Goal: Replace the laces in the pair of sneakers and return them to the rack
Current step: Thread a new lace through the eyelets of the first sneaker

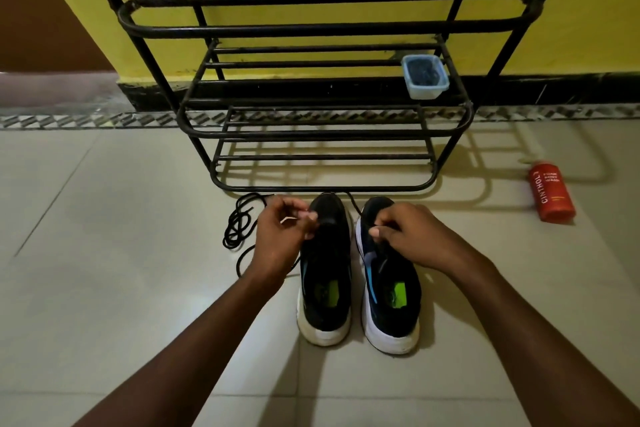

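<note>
**Sneakers mid-relacing, none yet on the rack**

Sneakers stand side by side on the tiled floor (104,218), toes just short of the foot of the black metal rack (322,28), heels toward the camera I am watching through. The left sneaker (325,274) shows no lace across its front that I can make out from my remote seat. The right sneaker (391,291) has a dark lace strand (355,206) running from its eyelets out past the toe.

The right hand (408,232) sits over that shoe's throat, fingertips pinched on the strand. The left hand (280,232) is curled beside the left sneaker's toe. Its thumb and forefinger nip a thin, pale-tipped end, which I take to be the tip of the black lace (239,222) coiled on the floor just to the left.

I cannot tell whether the strand on the right shoe is an old one coming out or a new one going in. Either way, I judge the job midway at best: neither shoe looks fully laced and tied, and both remain to be lifted onto a shelf.

On the rack's middle tier, toward the right, stands a small clear tub (425,77) with dark contents. A red bottle (551,191) lies on the floor, well off to the right.
</note>
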